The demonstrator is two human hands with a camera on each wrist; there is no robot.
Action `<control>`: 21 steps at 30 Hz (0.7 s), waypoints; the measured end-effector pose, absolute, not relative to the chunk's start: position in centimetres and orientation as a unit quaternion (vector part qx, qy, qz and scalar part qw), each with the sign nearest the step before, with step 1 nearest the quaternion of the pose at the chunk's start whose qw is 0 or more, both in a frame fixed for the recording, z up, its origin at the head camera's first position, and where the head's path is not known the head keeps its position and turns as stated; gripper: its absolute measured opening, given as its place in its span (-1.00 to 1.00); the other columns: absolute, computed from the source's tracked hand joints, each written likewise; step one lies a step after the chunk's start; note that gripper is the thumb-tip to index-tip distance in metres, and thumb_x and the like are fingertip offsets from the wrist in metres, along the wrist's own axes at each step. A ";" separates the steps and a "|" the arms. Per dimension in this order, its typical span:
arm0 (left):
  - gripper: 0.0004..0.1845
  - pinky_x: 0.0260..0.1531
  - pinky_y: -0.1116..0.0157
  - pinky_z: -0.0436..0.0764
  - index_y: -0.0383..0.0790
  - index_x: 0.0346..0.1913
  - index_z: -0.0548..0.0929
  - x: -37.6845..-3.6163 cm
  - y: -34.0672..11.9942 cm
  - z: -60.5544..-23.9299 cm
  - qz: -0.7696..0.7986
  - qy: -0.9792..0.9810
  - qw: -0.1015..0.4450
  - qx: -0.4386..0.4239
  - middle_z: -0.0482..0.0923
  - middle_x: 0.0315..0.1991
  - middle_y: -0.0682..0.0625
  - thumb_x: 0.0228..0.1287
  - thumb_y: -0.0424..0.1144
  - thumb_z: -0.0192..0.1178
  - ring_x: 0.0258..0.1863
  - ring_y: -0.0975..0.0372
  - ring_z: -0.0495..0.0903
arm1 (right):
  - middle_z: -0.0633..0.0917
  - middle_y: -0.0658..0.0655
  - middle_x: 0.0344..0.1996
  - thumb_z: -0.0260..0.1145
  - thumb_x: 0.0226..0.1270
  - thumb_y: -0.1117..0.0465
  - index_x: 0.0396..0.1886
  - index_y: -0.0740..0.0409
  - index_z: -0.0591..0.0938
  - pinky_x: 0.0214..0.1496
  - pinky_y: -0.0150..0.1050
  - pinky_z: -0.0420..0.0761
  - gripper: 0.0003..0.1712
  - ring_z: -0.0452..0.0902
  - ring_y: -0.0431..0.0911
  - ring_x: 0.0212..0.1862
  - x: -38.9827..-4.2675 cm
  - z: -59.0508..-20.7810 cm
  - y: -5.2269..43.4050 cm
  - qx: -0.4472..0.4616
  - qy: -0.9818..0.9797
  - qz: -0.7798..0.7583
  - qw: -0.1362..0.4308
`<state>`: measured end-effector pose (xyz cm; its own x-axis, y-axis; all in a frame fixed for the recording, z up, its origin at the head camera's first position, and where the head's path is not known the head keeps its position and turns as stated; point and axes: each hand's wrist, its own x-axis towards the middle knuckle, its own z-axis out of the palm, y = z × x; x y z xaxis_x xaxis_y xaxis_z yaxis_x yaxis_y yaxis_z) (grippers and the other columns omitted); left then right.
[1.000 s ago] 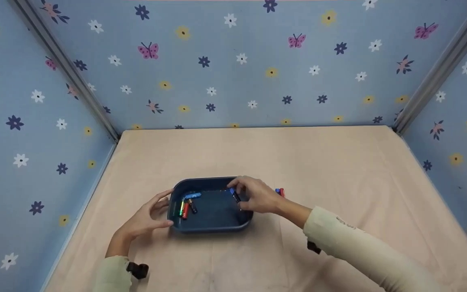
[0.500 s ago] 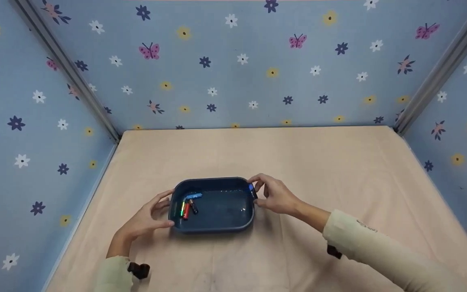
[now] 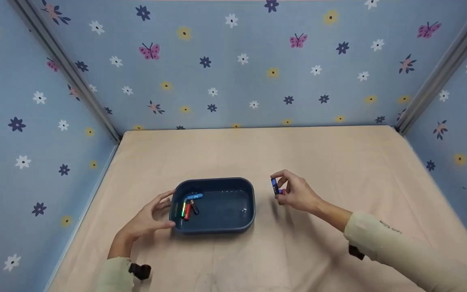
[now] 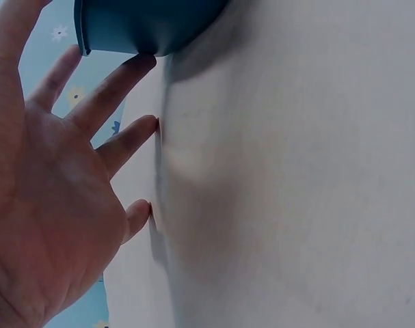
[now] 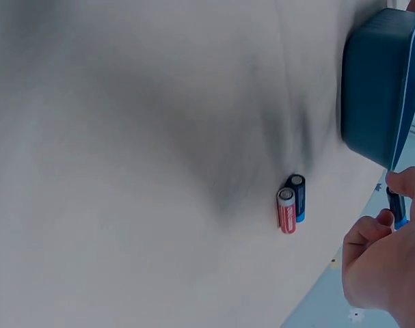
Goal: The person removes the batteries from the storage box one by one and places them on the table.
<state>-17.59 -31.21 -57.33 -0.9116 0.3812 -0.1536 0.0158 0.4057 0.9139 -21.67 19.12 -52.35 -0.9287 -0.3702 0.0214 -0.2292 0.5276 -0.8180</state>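
My right hand pinches a black-and-blue battery between thumb and fingers, out to the right of a dark blue plastic bin. My left hand is spread at the bin's left end, thumb and forefinger at its rim; the left wrist view shows its fingers fairly straight. Inside the bin, toward the left, lie several batteries, among them a light blue one and a red one. In the right wrist view, a red-and-silver battery and a black-and-blue one are side by side on the table.
A cream cloth covers the table. Blue walls with flowers and butterflies close in the back and both sides, with grey posts at the corners.
My right hand has moved rightward with the black-and-blue battery, from over the bin's right end to beyond its rim. The left hand and the bin have stayed in place.
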 end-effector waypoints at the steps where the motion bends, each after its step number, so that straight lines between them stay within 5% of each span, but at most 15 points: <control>1: 0.09 0.71 -0.58 -0.07 -0.02 0.83 0.19 -17.6 -31.2 -57.4 0.532 0.820 0.172 0.121 0.38 0.72 -0.36 0.37 -0.26 0.61 0.75 -0.32 0.31 | 0.74 0.29 -0.05 0.52 0.31 0.54 0.42 0.25 0.62 -0.27 -0.46 0.56 -0.33 0.48 -0.17 -0.32 -21.7 -52.2 19.4 -0.170 0.874 -0.449 0.075; 5: 0.09 0.70 -0.59 -0.08 -0.02 0.83 0.20 -17.4 -31.2 -57.5 0.533 0.820 0.171 0.121 0.38 0.72 -0.36 0.36 -0.26 0.61 0.75 -0.32 0.31 | 0.76 0.24 -0.10 0.55 0.31 0.50 0.39 0.24 0.65 -0.23 -0.37 0.42 -0.35 0.42 -0.18 -0.32 -22.0 -51.6 20.5 -0.169 0.890 -0.420 0.058; 21: 0.09 0.70 -0.58 -0.05 0.00 0.83 0.20 -17.4 -31.3 -57.5 0.541 0.814 0.174 0.119 0.37 0.72 -0.36 0.37 -0.28 0.61 0.76 -0.33 0.28 | 0.73 0.26 -0.09 0.56 0.31 0.47 0.42 0.34 0.63 -0.31 -0.40 0.42 -0.33 0.43 -0.18 -0.33 -22.1 -53.7 22.7 -0.133 0.897 -0.414 0.081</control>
<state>-17.40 -31.29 -57.49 -0.9109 0.3826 -0.1547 0.0052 0.3856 0.9227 -22.13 22.71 -53.69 -0.9514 -0.3060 -0.0340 -0.1727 0.6218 -0.7639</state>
